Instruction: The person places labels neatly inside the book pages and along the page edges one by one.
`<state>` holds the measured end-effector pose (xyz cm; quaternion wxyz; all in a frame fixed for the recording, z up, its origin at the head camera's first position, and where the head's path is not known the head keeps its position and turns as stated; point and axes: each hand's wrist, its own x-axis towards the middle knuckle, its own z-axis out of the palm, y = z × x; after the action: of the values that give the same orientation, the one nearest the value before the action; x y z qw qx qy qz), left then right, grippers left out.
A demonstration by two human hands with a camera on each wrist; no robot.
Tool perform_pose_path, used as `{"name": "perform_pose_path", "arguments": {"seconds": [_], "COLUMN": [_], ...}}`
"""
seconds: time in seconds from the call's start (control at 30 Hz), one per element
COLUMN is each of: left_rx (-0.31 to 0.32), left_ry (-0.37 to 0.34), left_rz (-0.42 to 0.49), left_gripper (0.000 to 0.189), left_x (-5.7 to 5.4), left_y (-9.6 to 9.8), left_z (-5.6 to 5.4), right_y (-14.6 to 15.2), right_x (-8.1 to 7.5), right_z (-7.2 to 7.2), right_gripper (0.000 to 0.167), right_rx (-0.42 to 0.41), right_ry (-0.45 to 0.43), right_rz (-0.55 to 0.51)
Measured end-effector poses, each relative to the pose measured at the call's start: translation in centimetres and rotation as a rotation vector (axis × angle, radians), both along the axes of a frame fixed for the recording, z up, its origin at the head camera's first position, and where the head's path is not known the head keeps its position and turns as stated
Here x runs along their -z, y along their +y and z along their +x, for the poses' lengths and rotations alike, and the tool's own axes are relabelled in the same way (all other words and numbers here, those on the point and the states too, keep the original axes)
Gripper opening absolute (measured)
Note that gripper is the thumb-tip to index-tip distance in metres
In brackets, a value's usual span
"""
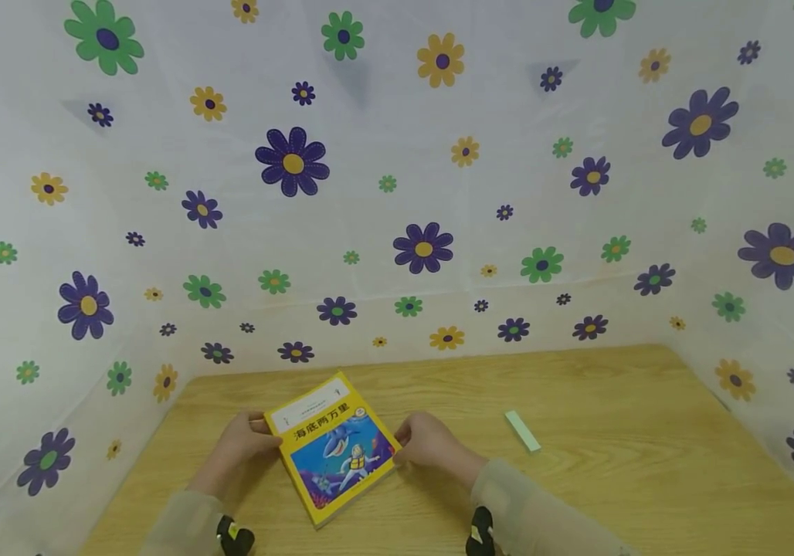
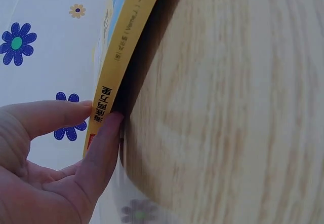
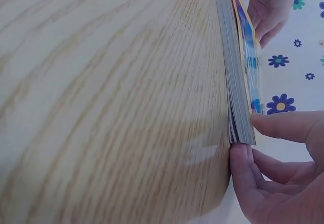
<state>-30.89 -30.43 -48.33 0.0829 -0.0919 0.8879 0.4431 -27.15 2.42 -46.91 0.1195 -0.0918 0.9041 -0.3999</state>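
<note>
A yellow paperback book (image 1: 341, 452) with an undersea picture and Chinese title on its cover lies face up at an angle, low over the table. My left hand (image 1: 247, 436) pinches its spine side; the left wrist view shows thumb and finger on either face of the yellow spine (image 2: 119, 57). On the opposite side my right hand (image 1: 428, 444) grips the edge near the right corner, and the right wrist view shows the page edges (image 3: 235, 72) beside its fingers. A dark gap shows under the spine. Whether the whole book is off the table I cannot tell.
A pale green strip-shaped block (image 1: 522, 432) lies on the wooden table (image 1: 633, 432), to the right of my right hand. White cloth with printed flowers (image 1: 369, 216) hangs around the table's back and both sides.
</note>
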Motion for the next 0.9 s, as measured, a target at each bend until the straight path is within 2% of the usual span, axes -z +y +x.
{"name": "perform_pose_path", "arguments": {"seconds": [0.23, 0.43, 0.6, 0.73, 0.9], "left_rx": [-0.038, -0.082, -0.078, -0.075, -0.055], "left_ry": [-0.008, -0.003, 0.014, 0.018, 0.028], "left_rz": [0.014, 0.098, 0.109, 0.14, 0.137], "left_gripper": [0.076, 0.075, 0.074, 0.075, 0.074], "left_x": [-0.3, 0.1, 0.3, 0.2, 0.1], "left_y": [0.3, 0.4, 0.3, 0.5, 0.9], "left_z": [0.4, 0.5, 0.7, 0.7, 0.9], "right_y": [0.1, 0.5, 0.7, 0.9, 1.2], "right_x": [0.3, 0.3, 0.1, 0.6, 1.0], "right_z": [-0.2, -0.1, 0.0, 0.0, -0.2], "right_gripper": [0.029, 0.029, 0.031, 0.032, 0.033], "right_rx": [-0.008, -0.036, -0.034, -0.021, 0.029], "right_ry": [-0.026, -0.037, -0.073, -0.097, -0.158], "right_rz": [-0.06, -0.107, -0.143, -0.165, -0.196]}}
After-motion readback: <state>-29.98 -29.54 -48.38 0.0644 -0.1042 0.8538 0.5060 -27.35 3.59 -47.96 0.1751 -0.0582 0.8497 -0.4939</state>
